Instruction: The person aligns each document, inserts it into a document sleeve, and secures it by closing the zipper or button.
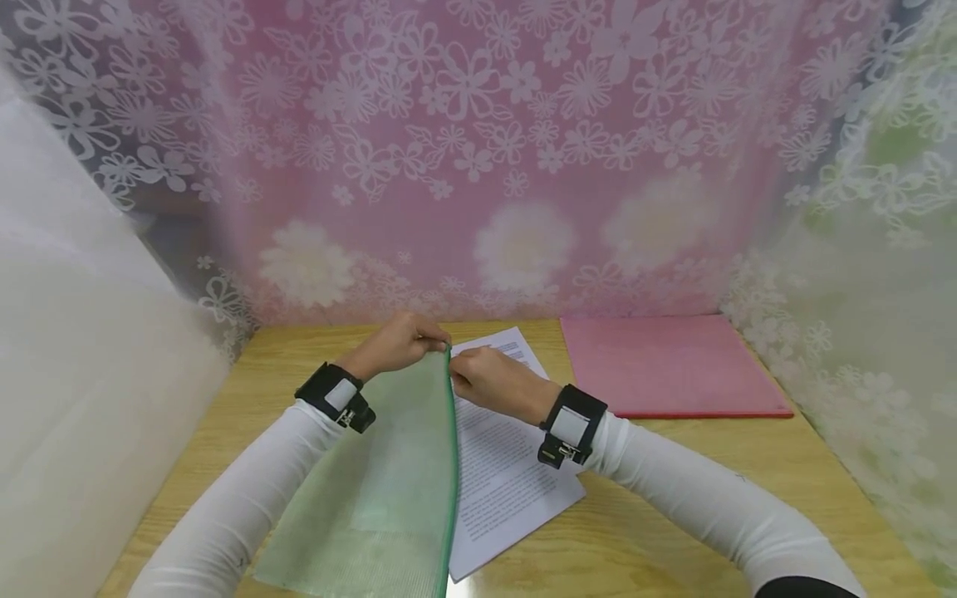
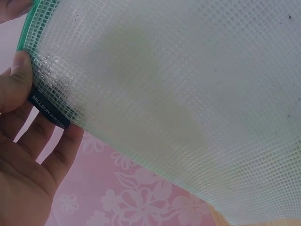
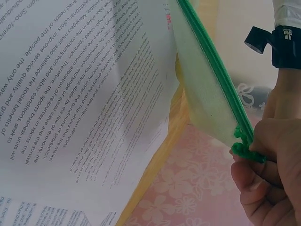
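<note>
A pale green mesh zipper pouch (image 1: 374, 465) lies on the table, its dark green zipper edge (image 1: 453, 465) running toward the front. At the far end my left hand (image 1: 399, 342) pinches the pouch's corner, beside a dark label (image 2: 49, 109) in the left wrist view. Close beside it, my right hand (image 1: 501, 382) has its fingers curled at the zipper. The right wrist view shows the green zipper pull (image 3: 247, 148) pinched between those fingers. Printed sheets (image 1: 508, 473) lie right of the zipper, partly under the right hand.
A pink pouch (image 1: 673, 365) with a red edge lies at the back right of the wooden table (image 1: 643, 515). Flowered pink curtain (image 1: 478, 166) hangs behind the table, with pale sheeting (image 1: 90, 349) on the left and a patterned curtain (image 1: 882, 332) on the right.
</note>
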`<state>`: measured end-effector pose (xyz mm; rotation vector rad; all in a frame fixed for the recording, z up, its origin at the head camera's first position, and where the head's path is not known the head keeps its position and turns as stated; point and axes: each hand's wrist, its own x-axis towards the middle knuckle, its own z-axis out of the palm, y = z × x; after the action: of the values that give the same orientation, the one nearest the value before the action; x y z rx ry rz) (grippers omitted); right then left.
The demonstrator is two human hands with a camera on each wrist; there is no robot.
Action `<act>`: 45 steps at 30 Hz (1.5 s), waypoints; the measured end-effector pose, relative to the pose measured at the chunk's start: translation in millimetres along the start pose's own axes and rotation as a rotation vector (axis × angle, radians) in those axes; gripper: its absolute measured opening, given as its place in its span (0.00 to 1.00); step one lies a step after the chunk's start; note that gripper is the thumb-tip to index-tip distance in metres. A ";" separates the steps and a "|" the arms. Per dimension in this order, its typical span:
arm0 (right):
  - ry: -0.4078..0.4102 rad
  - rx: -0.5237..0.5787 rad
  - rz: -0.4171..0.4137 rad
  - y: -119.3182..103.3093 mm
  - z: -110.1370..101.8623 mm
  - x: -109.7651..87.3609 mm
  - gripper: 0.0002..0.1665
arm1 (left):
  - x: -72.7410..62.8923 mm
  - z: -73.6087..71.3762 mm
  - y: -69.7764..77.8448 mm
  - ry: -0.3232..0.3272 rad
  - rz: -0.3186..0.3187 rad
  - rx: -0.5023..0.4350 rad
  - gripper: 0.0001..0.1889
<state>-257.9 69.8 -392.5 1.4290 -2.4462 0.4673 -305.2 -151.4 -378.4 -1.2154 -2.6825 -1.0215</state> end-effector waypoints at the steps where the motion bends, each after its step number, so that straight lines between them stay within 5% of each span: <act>1: -0.001 0.005 0.002 -0.2 -0.1 0.6 0.11 | 0.2 -0.6 -0.1 -0.001 -0.006 -0.004 0.10; 26: -0.026 -0.022 -0.041 -8.0 3.1 0.8 0.13 | -3.9 -0.1 -1.8 0.007 -0.030 -0.028 0.09; 45: -0.034 -0.017 -0.056 -13.3 7.1 -2.8 0.13 | -5.3 -1.2 -4.6 0.029 -0.001 0.037 0.09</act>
<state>-245.3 63.0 -398.2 1.5062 -2.4232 0.4124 -305.0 -157.7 -381.5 -1.1827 -2.6681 -0.9770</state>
